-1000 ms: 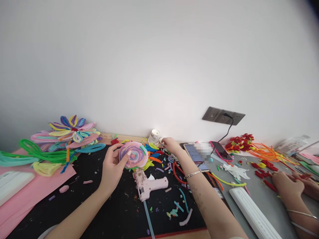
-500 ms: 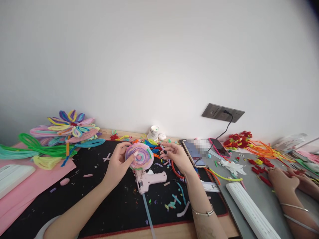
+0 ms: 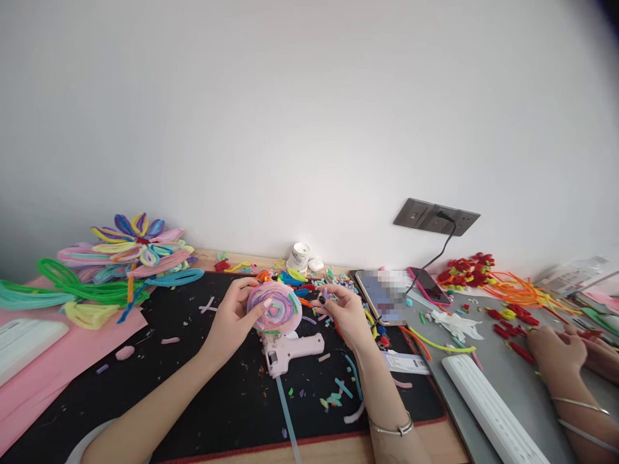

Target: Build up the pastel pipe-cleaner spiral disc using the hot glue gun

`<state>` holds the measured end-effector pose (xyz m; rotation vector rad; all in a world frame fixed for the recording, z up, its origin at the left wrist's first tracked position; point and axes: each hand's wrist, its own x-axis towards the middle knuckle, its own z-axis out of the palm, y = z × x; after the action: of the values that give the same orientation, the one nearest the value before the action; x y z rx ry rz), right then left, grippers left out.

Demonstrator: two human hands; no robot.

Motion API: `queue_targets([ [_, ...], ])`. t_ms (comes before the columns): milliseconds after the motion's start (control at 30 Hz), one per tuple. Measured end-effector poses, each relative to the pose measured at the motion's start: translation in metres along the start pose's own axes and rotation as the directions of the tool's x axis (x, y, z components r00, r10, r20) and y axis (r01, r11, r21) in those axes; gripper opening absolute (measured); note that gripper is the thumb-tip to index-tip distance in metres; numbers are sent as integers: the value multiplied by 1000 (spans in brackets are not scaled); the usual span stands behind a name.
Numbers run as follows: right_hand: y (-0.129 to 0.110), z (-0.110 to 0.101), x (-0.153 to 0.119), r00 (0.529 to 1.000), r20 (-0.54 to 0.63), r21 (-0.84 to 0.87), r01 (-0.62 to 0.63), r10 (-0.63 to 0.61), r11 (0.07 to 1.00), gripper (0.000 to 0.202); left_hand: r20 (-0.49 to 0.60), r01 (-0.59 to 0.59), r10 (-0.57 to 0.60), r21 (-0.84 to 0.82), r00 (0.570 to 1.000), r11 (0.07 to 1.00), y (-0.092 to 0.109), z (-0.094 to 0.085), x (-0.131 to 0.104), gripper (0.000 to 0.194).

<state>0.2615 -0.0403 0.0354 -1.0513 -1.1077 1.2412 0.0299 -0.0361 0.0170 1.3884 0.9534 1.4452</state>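
Slightly apart, left grip (image 3: pixel 236 310) on disc (image 3: pixel 276 312) edge, right grip (image 3: pixel 347 314)

- Soft, fuzzy pile covers the disc (image 3: pixel 285 309) and the flower (image 3: pixel 142 241).
- Smooth plastic forms the glue gun (image 3: pixel 302 347), its glue stick (image 3: pixel 287 415) translucent.
- A matt, cloth-like mat (image 3: pixel 227 412) covers pale wooden table (image 3: pixel 338 453).
- Polished metal gleams on a bracelet (image 3: pixel 403 428).
- Tissue (image 3: pixel 457 325) looks thin, crumpled.
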Motion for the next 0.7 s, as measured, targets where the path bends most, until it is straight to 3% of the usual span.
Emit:
queue_targets([
  [233, 5, 1, 1, 1000, -20, -42, -12, 11, 999, 26, 78, -4, -3, 80, 997, 997, -2, 0, -5, 33],
  [433, 0, 6, -2, 998, -69, -75, -12, 7, 997, 29, 168, -109, 71, 232, 983, 967, -1, -1, -13, 22],
  [700, -10, 16, -14, 973, 49, -304, 229, -225, 925, 12, 234, -301, 220, 403, 947, 864, -1, -3, -17, 12],
])
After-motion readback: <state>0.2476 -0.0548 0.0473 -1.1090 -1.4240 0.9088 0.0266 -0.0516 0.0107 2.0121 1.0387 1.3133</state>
